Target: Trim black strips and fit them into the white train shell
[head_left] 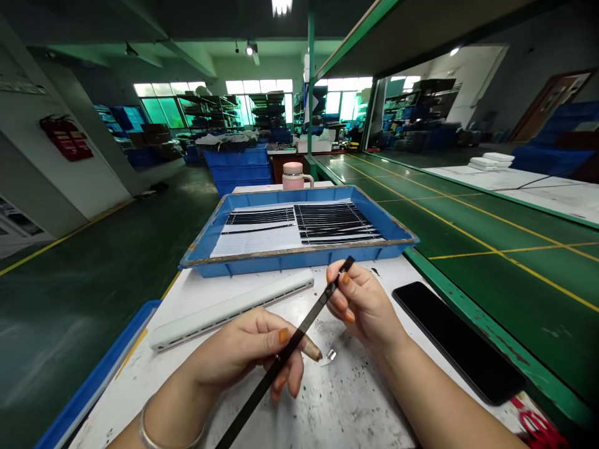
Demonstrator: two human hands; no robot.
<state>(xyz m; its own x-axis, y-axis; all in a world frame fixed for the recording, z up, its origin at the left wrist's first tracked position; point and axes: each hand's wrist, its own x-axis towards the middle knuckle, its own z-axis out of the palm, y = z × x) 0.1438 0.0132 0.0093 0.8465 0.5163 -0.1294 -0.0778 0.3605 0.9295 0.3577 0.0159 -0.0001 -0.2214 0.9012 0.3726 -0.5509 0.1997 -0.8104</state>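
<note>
A long, flat black strip (pixel 266 381) runs slantwise across the front of the table, held up by both hands. My left hand (pixel 255 346) pinches its middle between thumb and fingers. Near the strip's upper end, my right hand (pixel 362 299) grips it with thumb and forefinger. Below the hands, a small shiny clear piece (pixel 331 355) lies on the white tabletop (pixel 346 405). Behind them stands a blue tray (pixel 290 260) whose white sheets carry rows of similar black strips (pixel 332 221).
Left of centre lies a long white slotted bar (pixel 234 310). A black phone (pixel 458 340) rests at the right edge, with red-handled scissors (pixel 538 424) beside it. A pink mug (pixel 292 176) stands behind the tray. Blue crates (pixel 238 165) are stacked farther back.
</note>
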